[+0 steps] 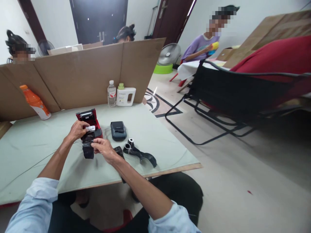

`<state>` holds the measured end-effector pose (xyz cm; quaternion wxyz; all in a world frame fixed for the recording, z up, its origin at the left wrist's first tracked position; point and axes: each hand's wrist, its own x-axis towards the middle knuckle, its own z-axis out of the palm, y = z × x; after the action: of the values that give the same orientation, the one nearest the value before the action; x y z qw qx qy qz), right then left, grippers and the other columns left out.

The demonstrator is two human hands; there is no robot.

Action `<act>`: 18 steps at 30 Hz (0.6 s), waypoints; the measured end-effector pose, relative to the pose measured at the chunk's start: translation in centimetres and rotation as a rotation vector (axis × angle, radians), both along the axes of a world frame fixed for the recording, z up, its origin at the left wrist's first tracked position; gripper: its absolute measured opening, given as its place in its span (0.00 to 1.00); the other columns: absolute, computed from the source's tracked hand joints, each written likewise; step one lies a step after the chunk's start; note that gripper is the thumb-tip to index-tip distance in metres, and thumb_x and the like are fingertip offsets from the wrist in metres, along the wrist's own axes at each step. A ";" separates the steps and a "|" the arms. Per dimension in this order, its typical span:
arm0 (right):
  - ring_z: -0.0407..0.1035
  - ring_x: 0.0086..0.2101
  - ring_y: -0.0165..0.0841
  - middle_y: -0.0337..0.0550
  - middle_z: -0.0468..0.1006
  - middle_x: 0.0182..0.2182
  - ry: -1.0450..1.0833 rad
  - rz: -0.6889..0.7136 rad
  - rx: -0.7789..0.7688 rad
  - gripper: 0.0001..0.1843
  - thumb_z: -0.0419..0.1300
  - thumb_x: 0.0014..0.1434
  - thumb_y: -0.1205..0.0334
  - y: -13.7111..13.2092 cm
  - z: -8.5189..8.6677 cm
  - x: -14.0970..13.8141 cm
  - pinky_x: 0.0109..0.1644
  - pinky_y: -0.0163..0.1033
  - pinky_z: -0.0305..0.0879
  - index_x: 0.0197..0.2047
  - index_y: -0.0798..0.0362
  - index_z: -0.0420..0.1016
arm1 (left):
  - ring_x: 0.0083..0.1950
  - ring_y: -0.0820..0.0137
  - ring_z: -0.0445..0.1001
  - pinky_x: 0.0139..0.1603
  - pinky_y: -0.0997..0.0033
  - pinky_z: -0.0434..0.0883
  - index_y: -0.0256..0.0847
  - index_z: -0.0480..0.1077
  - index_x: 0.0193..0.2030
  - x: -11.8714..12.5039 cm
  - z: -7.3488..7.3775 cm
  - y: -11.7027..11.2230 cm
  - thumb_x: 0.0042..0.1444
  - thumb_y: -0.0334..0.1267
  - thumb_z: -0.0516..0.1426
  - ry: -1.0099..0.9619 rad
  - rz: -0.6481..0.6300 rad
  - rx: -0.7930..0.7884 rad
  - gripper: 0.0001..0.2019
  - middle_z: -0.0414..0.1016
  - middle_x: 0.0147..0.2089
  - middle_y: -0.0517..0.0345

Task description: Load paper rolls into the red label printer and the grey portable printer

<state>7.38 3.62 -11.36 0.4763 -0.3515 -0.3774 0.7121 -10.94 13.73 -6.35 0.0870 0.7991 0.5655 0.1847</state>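
Note:
A small red and black printer (90, 119) stands open on the pale green table (150, 132). My left hand (77, 129) is closed on a white paper roll (90, 128) at the printer's mouth. My right hand (105, 150) pinches the lower edge of a black part (87, 145) that hangs from the printer's front. A second, dark blue printer (118, 130) lies shut just right of it. Black curved plastic pieces (139, 154) lie beside my right wrist.
A cardboard screen (80, 74) walls the table's far side, with an orange bottle (35, 102), a water bottle (111, 94) and a white jug (125, 95) before it. A black folding chair (233, 94) stands to the right. Other people sit behind the screen and at the far right.

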 end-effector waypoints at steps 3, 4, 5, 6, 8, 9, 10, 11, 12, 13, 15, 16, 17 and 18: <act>0.65 0.23 0.27 0.33 0.72 0.20 -0.004 -0.007 -0.006 0.20 0.72 0.41 0.48 0.3 -0.3 -0.3 0.30 0.35 0.64 0.29 0.52 0.72 | 0.46 0.62 0.79 0.50 0.67 0.73 0.42 0.85 0.47 0.0 -0.3 0.4 0.53 0.37 0.63 0.031 0.031 -0.011 0.15 0.87 0.44 0.55; 0.65 0.24 0.28 0.33 0.72 0.21 -0.003 -0.012 -0.011 0.20 0.71 0.42 0.47 0.3 -0.4 -0.3 0.31 0.36 0.64 0.29 0.52 0.71 | 0.46 0.62 0.79 0.50 0.66 0.73 0.42 0.85 0.47 0.0 -0.3 0.4 0.53 0.36 0.63 0.037 0.039 -0.015 0.15 0.87 0.45 0.55; 0.66 0.24 0.28 0.33 0.72 0.21 -0.004 -0.021 -0.018 0.20 0.71 0.43 0.47 0.4 -0.6 -0.3 0.31 0.36 0.65 0.29 0.52 0.70 | 0.47 0.62 0.79 0.51 0.66 0.73 0.42 0.84 0.48 0.0 -0.4 0.5 0.53 0.36 0.63 0.040 0.045 -0.019 0.16 0.87 0.46 0.55; 0.66 0.24 0.28 0.33 0.72 0.21 -0.007 -0.031 -0.024 0.20 0.70 0.44 0.47 0.5 -0.7 -0.4 0.31 0.36 0.65 0.29 0.52 0.70 | 0.47 0.61 0.79 0.52 0.66 0.73 0.42 0.84 0.48 0.0 -0.5 0.5 0.53 0.35 0.63 0.042 0.050 -0.022 0.16 0.86 0.47 0.55; 0.66 0.24 0.29 0.33 0.71 0.22 -0.012 -0.049 -0.033 0.19 0.69 0.45 0.47 0.5 -0.8 -0.4 0.31 0.36 0.65 0.29 0.51 0.69 | 0.49 0.60 0.80 0.54 0.64 0.74 0.42 0.84 0.48 0.0 -0.7 0.4 0.52 0.34 0.63 0.041 0.054 -0.015 0.16 0.86 0.48 0.54; 0.65 0.24 0.28 0.33 0.71 0.21 -0.013 -0.053 -0.031 0.19 0.69 0.46 0.47 0.5 -0.8 -0.3 0.31 0.36 0.65 0.29 0.51 0.69 | 0.50 0.59 0.80 0.55 0.64 0.74 0.42 0.84 0.48 0.1 -0.8 0.3 0.52 0.33 0.63 0.038 0.054 -0.005 0.16 0.86 0.48 0.54; 0.64 0.23 0.28 0.32 0.70 0.21 -0.014 -0.056 -0.025 0.19 0.68 0.46 0.47 0.5 -0.9 -0.3 0.31 0.36 0.64 0.29 0.51 0.69 | 0.51 0.59 0.80 0.56 0.63 0.74 0.42 0.84 0.47 0.1 -0.8 0.2 0.52 0.33 0.62 0.031 0.055 0.012 0.16 0.86 0.48 0.54; 0.64 0.23 0.28 0.32 0.70 0.21 -0.014 -0.057 -0.018 0.18 0.68 0.46 0.47 0.5 -0.9 -0.3 0.31 0.35 0.63 0.29 0.51 0.69 | 0.51 0.58 0.80 0.57 0.62 0.74 0.43 0.84 0.45 0.1 -0.8 0.0 0.52 0.32 0.61 0.018 0.060 0.038 0.14 0.86 0.47 0.54; 0.63 0.23 0.27 0.32 0.70 0.21 -0.015 -0.058 -0.009 0.18 0.68 0.46 0.47 0.4 -0.9 -0.3 0.30 0.35 0.63 0.29 0.51 0.69 | 0.51 0.58 0.79 0.58 0.61 0.74 0.43 0.84 0.42 0.1 -0.7 -0.1 0.53 0.32 0.60 -0.003 0.073 0.077 0.13 0.86 0.46 0.54; 0.63 0.23 0.27 0.32 0.70 0.21 -0.019 -0.061 -0.003 0.18 0.68 0.45 0.48 0.4 -0.9 -0.3 0.30 0.35 0.62 0.29 0.51 0.69 | 0.50 0.58 0.79 0.58 0.60 0.74 0.43 0.83 0.40 0.0 -0.6 -0.2 0.54 0.32 0.59 -0.031 0.099 0.132 0.11 0.85 0.44 0.53; 0.63 0.24 0.27 0.32 0.69 0.21 -0.030 -0.071 0.003 0.18 0.68 0.45 0.48 0.2 -0.9 -0.3 0.30 0.34 0.61 0.28 0.51 0.69 | 0.48 0.59 0.79 0.56 0.58 0.75 0.41 0.81 0.39 -0.4 -0.2 -0.2 0.55 0.32 0.57 -0.112 0.193 0.293 0.10 0.83 0.43 0.51; 0.63 0.24 0.27 0.32 0.70 0.21 -0.037 -0.073 0.003 0.18 0.68 0.44 0.48 0.1 -1.0 -0.3 0.30 0.34 0.61 0.28 0.52 0.69 | 0.48 0.59 0.78 0.55 0.57 0.76 0.40 0.80 0.41 -0.7 -0.1 0.0 0.54 0.32 0.57 -0.161 0.241 0.375 0.11 0.81 0.45 0.49; 0.62 0.23 0.27 0.32 0.70 0.21 -0.044 -0.075 0.003 0.17 0.68 0.44 0.49 -0.1 -1.1 -0.3 0.30 0.34 0.60 0.28 0.52 0.69 | 0.49 0.58 0.78 0.54 0.57 0.77 0.39 0.78 0.46 -1.0 0.1 0.2 0.53 0.32 0.58 -0.210 0.272 0.436 0.14 0.80 0.49 0.48; 0.62 0.23 0.27 0.32 0.70 0.20 -0.049 -0.075 0.001 0.17 0.68 0.43 0.49 -0.2 -1.1 -0.3 0.29 0.34 0.60 0.28 0.52 0.70 | 0.51 0.57 0.77 0.52 0.57 0.78 0.38 0.76 0.52 -1.3 0.2 0.6 0.52 0.33 0.59 -0.258 0.280 0.464 0.19 0.78 0.53 0.45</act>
<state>7.09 3.43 -12.51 0.4935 -0.3827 -0.3758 0.6846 -12.26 14.32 -6.13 -0.0533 0.6817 0.5972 0.4192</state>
